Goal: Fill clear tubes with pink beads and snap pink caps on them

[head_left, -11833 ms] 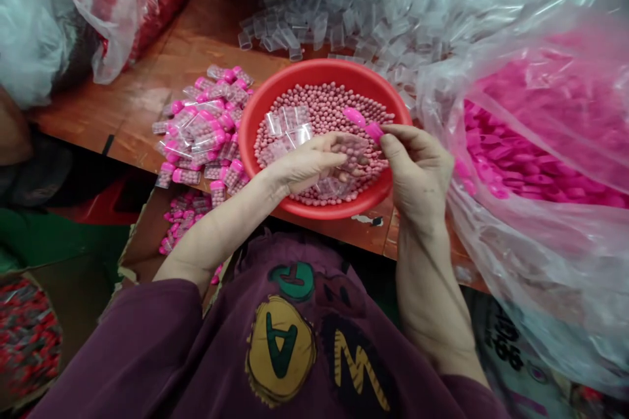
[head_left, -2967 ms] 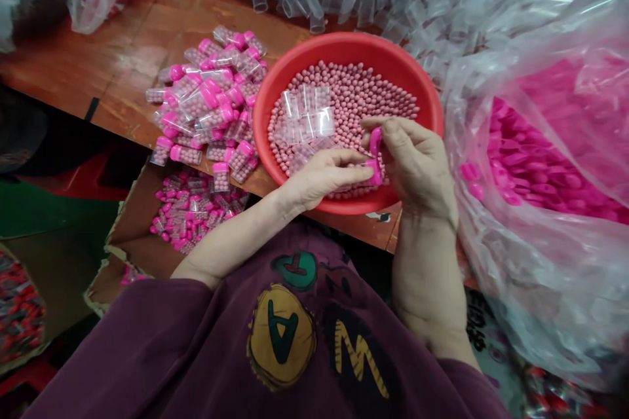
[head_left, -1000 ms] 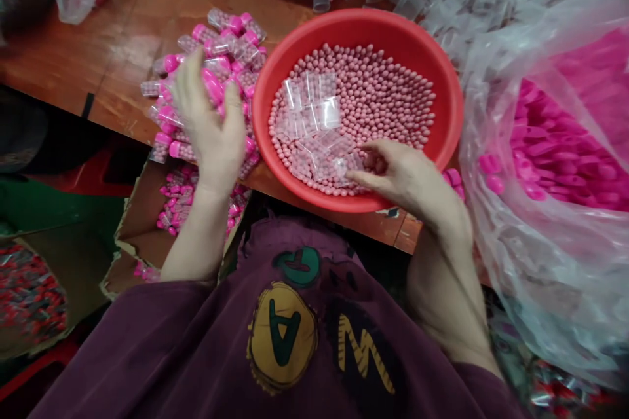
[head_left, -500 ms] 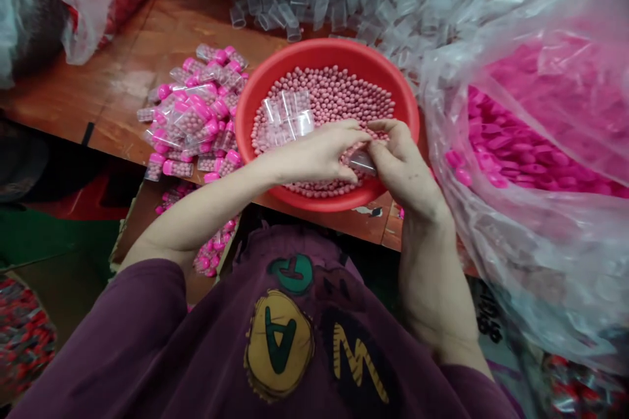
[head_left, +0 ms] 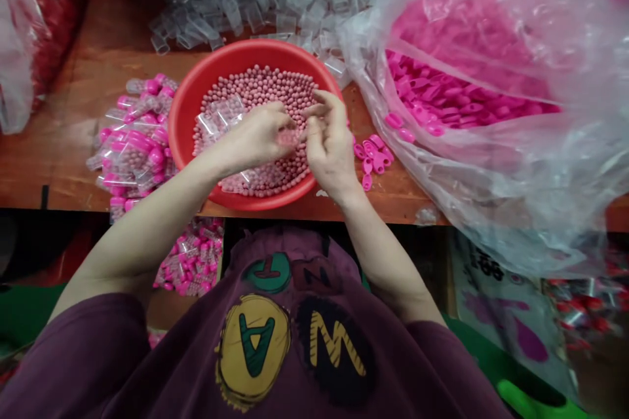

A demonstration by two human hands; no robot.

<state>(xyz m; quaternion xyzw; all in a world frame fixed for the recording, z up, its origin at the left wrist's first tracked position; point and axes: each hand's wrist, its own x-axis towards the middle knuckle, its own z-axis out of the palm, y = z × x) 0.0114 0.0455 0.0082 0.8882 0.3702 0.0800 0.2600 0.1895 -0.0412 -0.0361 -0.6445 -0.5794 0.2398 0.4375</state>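
Observation:
Both hands are over a red plastic basin (head_left: 183, 124) of small pink beads (head_left: 265, 82). My left hand (head_left: 263, 134) is closed, fingers curled; a blurred pinkish, see-through patch shows by its fingertips, too indistinct to name. Facing it, my right hand (head_left: 330, 147) bends its fingers with thumb and index close together over the basin's right side; whatever they hold is hidden. Several clear plastic tubes (head_left: 221, 114) lie on the beads to the left of my left hand. Just right of the basin, loose pink caps (head_left: 376, 156) rest on the wooden table (head_left: 63, 163).
Filled, pink-capped tubes (head_left: 137, 144) are heaped left of the basin. More fill a box (head_left: 191, 258) below the table edge. Empty clear tubes (head_left: 255, 3) pile up behind. A large plastic bag (head_left: 491, 177) of pink caps stands right, a bag of red pieces (head_left: 54, 33) far left.
The view has shifted right, so the basin and heaps sit further left. My hands have drawn slightly apart, and the clear tube seen between them before no longer shows plainly.

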